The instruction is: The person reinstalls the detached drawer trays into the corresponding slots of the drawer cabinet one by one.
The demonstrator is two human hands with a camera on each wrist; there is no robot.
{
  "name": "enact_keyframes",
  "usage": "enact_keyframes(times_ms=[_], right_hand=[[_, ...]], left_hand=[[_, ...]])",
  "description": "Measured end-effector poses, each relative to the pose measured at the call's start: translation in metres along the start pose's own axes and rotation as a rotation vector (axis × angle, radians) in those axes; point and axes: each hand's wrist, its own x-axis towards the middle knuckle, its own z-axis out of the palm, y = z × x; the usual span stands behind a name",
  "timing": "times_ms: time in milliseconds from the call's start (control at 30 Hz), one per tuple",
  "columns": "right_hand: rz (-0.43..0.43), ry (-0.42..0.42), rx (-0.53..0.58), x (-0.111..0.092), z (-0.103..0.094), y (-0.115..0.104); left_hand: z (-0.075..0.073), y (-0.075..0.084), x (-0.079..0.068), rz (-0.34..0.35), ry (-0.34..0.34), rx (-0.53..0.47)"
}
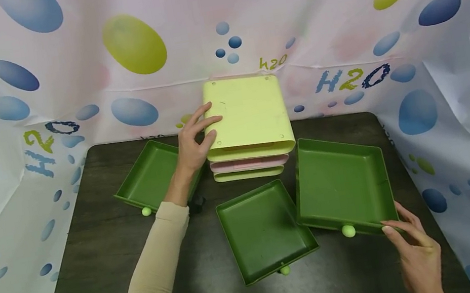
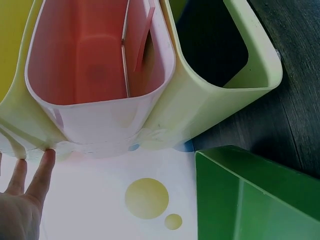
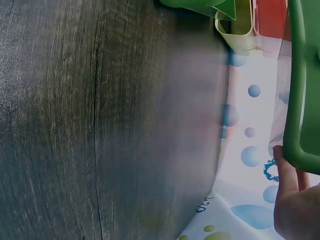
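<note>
At the back stands a stack of three open shells: a yellow one [image 1: 246, 114] on top, a pink one [image 1: 249, 163] and a light green one [image 1: 248, 173] below. Spread fingers of my left hand [image 1: 193, 148] rest on the yellow shell's left edge and side. Thumb and fingers of my right hand [image 1: 421, 258] grip the front right corner of a green drawer [image 1: 342, 181] with a round light green knob. That drawer hangs above the table, as the right wrist view shows. The left wrist view shows openings of the shells, with a thin reddish strip [image 2: 145, 40] inside the pink one [image 2: 100, 120].
A second green drawer [image 1: 267, 231] lies on the dark wooden table [image 1: 221, 292] in front of the stack. Behind my left forearm is a third green drawer [image 1: 151, 172], with a small black object [image 1: 198, 204] nearby. A patterned sheet [image 1: 213, 11] encloses the back and sides.
</note>
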Motion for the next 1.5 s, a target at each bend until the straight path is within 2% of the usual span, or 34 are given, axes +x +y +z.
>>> enact_keyframes(times_ms=[233, 567, 867, 1000, 1200, 1500], right_hand=[[-0.016, 0.005, 0.002, -0.003, -0.004, -0.002], [-0.011, -0.036, -0.022, -0.009, -0.009, -0.009], [-0.096, -0.069, 0.008, -0.014, -0.011, -0.012], [-0.085, -0.068, -0.030, -0.016, -0.011, -0.014], [-0.059, -0.056, -0.044, -0.018, -0.011, -0.016], [-0.061, -0.107, -0.048, -0.020, -0.009, -0.020]], left_hand=[[0.000, 0.000, 0.000, -0.006, 0.002, -0.010], [0.002, 0.000, 0.000, -0.004, 0.008, 0.010], [0.005, -0.003, 0.001, 0.023, 0.053, 0.015], [0.007, -0.004, 0.001, 0.048, 0.080, 0.018], [0.010, -0.004, 0.002, 0.045, 0.093, 0.011], [0.010, -0.006, 0.001, 0.062, 0.108, 0.009]])
